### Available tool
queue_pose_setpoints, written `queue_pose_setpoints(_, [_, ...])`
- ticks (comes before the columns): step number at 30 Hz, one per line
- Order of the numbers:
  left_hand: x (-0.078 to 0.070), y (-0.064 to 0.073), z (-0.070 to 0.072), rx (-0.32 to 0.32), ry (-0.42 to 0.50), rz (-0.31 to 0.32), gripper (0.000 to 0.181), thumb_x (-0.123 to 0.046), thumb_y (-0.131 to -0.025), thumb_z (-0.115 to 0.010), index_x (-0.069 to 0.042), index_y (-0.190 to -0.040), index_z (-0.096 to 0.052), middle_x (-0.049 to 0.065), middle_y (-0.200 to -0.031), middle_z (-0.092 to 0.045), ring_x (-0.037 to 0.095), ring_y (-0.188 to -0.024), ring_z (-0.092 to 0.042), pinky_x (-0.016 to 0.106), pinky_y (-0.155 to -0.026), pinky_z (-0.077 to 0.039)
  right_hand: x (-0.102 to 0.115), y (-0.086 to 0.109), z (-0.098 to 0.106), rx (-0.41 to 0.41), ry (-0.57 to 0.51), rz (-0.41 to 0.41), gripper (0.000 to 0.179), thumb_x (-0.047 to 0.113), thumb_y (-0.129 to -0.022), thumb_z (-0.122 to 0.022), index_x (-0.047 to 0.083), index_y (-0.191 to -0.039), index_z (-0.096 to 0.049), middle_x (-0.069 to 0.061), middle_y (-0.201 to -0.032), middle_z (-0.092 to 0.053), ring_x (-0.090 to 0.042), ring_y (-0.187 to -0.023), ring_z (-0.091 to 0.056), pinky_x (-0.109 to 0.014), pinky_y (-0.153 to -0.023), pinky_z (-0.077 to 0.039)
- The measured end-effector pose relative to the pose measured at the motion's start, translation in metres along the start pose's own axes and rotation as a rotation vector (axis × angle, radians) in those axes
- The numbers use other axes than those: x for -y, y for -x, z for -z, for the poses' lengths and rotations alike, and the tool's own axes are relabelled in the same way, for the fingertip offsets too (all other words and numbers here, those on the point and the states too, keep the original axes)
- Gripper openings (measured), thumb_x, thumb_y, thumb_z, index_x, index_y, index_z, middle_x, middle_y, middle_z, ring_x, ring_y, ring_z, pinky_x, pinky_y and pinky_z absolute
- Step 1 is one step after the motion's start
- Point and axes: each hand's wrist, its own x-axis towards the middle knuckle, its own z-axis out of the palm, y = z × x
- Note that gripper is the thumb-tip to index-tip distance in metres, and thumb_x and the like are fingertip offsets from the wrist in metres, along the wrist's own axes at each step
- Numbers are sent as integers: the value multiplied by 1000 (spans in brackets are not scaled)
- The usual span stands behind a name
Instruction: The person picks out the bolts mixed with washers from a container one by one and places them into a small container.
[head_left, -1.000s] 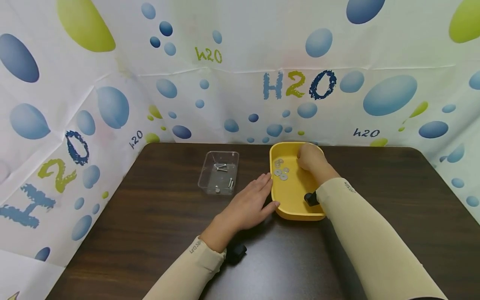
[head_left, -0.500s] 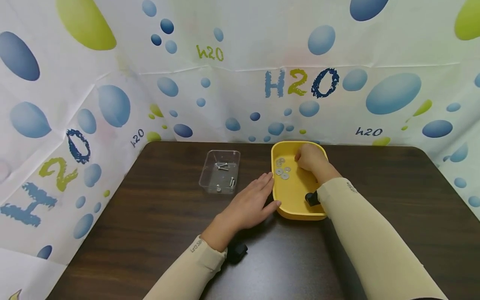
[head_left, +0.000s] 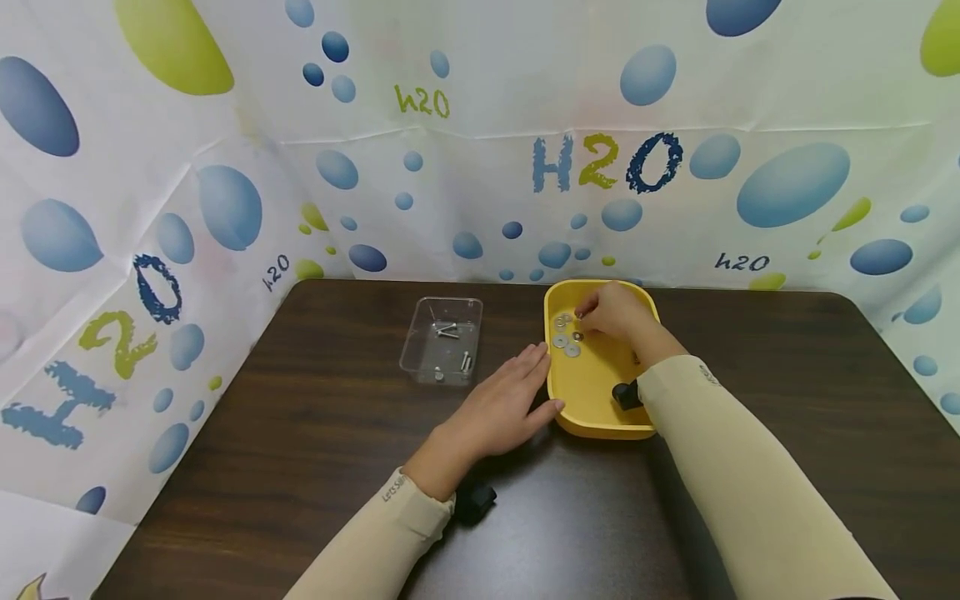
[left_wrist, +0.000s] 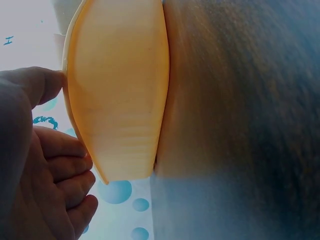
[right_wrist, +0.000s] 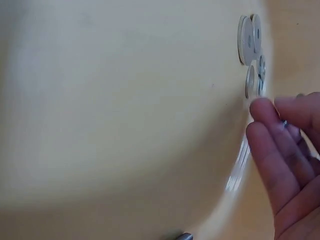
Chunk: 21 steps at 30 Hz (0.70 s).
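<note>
My right hand is inside the yellow tray, over its far part, beside several flat metal washers. In the right wrist view its thumb and fingertips pinch a small metal piece, mostly hidden by the fingers. The left hand lies along the tray's left side with straight fingers. Seen from the left wrist, its thumb and fingertips touch the rim of the tray wall. A dark metal end shows at the bottom of the right wrist view.
Left of the tray stands a clear plastic box with several screws and other small metal parts in it. Both stand on a dark wooden table. A patterned white sheet hangs right behind the table's far edge.
My right hand has moved left inside the tray, from the far right corner toward the washers, and its fingertips now show. The left hand keeps its place at the rim.
</note>
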Motion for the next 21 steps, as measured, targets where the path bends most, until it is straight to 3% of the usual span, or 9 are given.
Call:
queue_pose_setpoints(5, [0, 0, 1, 2, 10, 3, 73, -52, -103, -40, -6, -157, -22, 6, -166, -14, 16, -153, -10, 35, -123, -15, 3, -1, 1, 8, 0, 18, 25, 21, -88, -75, 7, -109, -73, -11, -102, -72, -25, -91, -64, -36, -85, -56])
queue_pose_setpoints(12, [1, 0, 1, -7, 4, -14, 73, -52, -103, -40, -5, -156, -24, 7, -165, -15, 17, -153, -11, 35, -123, -16, 7, 1, 2, 14, -26, 33, 27, 27, -89, -75, 9, -108, -74, -8, -101, -74, -23, -91, -66, -35, -86, -57])
queue_pose_setpoints(21, [0, 0, 2, -7, -3, -10, 73, -52, -102, -40, -6, -156, -24, 6, -165, -15, 16, -153, -12, 35, -123, -16, 9, 2, 2, -18, -54, 53, 28, 26, -89, -74, 8, -110, -74, -10, -110, -72, -26, -99, -63, -41, -93, -54])
